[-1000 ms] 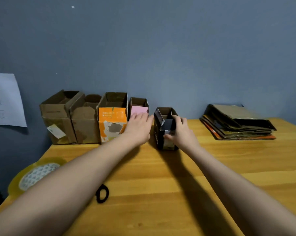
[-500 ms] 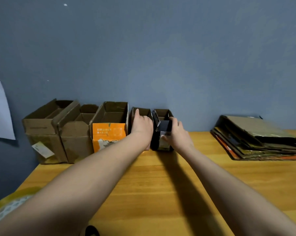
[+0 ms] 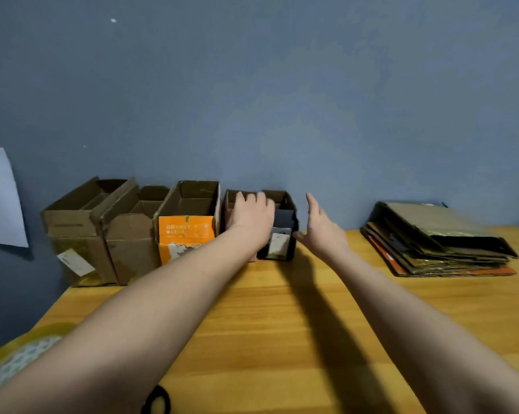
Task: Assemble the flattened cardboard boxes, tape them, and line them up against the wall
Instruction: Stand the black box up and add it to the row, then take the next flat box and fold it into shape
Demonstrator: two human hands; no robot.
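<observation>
Several open boxes stand in a row against the blue wall (image 3: pixel 282 100): two brown boxes (image 3: pixel 73 228), an orange-fronted box (image 3: pixel 186 234), a small pink-fronted box (image 3: pixel 230 204) and, last on the right, a small black box (image 3: pixel 282 234). My left hand (image 3: pixel 252 216) rests on top of the pink-fronted box and the black box's left edge, fingers laid flat. My right hand (image 3: pixel 321 228) hovers just right of the black box, fingers straight, with a small gap to it. A stack of flattened boxes (image 3: pixel 437 240) lies at the back right of the wooden table (image 3: pixel 282 324).
A yellow tape roll (image 3: pixel 19 357) sits at the table's near left corner. A black scissors handle (image 3: pixel 156 401) shows at the bottom edge. A white paper sheet (image 3: pixel 1 198) hangs on the wall at left.
The black box has been pushed back into the row against the wall. My right hand has let go of it and opened to its right. My left hand stays on the boxes.
</observation>
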